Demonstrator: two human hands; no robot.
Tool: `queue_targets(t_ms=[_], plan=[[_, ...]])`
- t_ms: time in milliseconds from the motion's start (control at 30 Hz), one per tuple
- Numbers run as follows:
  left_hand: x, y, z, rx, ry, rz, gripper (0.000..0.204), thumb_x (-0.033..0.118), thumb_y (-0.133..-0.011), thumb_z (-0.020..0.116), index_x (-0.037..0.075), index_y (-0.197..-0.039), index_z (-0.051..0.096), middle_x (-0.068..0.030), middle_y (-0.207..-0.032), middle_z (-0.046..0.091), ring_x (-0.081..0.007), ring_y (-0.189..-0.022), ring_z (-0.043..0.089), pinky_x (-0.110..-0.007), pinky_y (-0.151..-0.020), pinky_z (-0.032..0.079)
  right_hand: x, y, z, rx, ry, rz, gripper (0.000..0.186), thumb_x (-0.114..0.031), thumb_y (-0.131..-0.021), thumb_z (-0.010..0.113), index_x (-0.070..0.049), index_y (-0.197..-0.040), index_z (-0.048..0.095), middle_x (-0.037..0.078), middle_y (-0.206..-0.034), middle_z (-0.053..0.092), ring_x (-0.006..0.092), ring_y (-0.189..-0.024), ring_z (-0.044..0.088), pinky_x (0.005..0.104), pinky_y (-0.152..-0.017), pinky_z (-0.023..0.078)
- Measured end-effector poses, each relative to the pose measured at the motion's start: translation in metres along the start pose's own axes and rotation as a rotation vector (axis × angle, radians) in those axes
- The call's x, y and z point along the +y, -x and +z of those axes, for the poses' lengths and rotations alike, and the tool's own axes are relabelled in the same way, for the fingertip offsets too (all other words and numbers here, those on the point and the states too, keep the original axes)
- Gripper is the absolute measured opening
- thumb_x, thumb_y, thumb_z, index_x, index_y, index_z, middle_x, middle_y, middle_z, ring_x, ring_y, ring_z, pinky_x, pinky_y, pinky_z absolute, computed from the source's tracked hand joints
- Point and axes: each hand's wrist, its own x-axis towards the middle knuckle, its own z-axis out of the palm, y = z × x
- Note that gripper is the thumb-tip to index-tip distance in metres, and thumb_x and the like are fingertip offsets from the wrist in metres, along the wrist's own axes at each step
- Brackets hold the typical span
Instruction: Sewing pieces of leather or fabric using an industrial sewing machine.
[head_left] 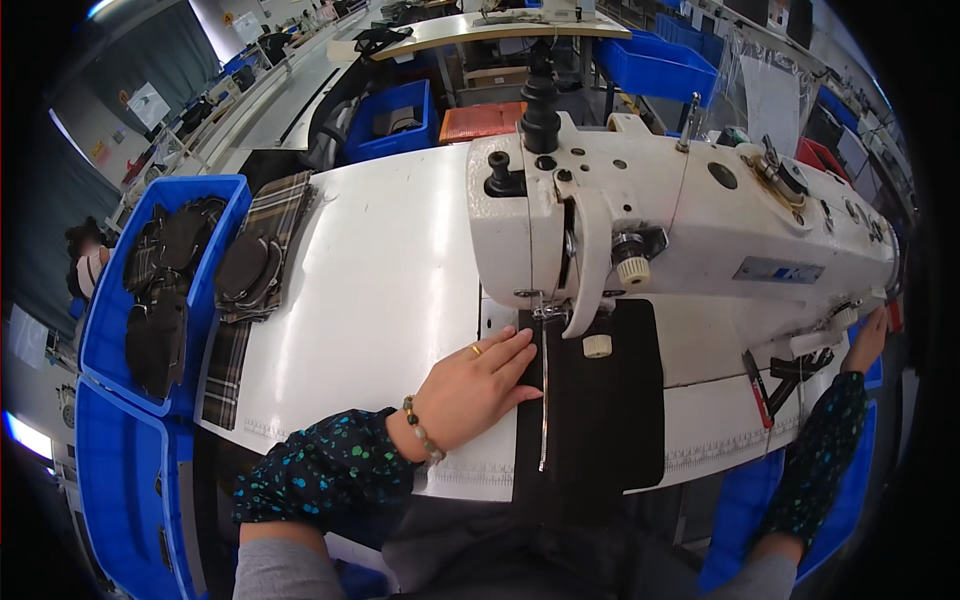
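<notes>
A dark fabric panel (pixel 610 410) lies under the needle area of a white sewing machine (pixel 620 220). Along the panel runs a shiny metal zipper (pixel 544 400), its upper end by the presser foot (pixel 545 308). My left hand (pixel 475 385) rests flat at the panel's left edge, fingers stretched toward the presser foot and touching the fabric beside the zipper. Nothing is gripped in it. My right hand (pixel 868 342) reaches up to the machine's far right end, close to or against it; its fingers are mostly hidden there.
Left on the table, round dark pieces (pixel 248 272) lie on plaid fabric (pixel 285 215). A blue bin (pixel 100 335) beside them holds similar pieces. Red-handled scissors or snips (pixel 757 392) lie below the machine arm. More blue bins (pixel 390 120) stand behind the table.
</notes>
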Motion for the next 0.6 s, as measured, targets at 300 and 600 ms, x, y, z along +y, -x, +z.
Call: queue_targets(t_ms=[300,600], plan=[[0.002,0.003,-0.003,-0.037,0.004,-0.003,0.061,0.048,-0.086,0.073,0.002,-0.125,0.067,-0.0098,-0.135,0.063,-0.0262,-0.128,0.059,-0.036,-0.104,0.052,-0.276,0.235,0.095,-1.091,-0.081,-0.968,0.034,-0.022,-0.080,0.082,-0.006,-0.106,0.070,0.007,-0.118,0.068,0.0280,-0.102,0.066,0.0438,-0.087,0.054],[0.001,0.000,-0.007,-0.019,0.024,0.030,0.062,0.051,-0.081,0.073,0.007,-0.124,0.070,-0.0056,-0.130,0.064,-0.0244,-0.125,0.059,-0.037,-0.102,0.051,-0.322,0.270,0.134,-1.319,0.061,-1.066,0.069,-0.044,-0.078,0.079,-0.003,-0.131,0.065,0.014,-0.141,0.060,0.0308,-0.128,0.059,0.0453,-0.104,0.047]])
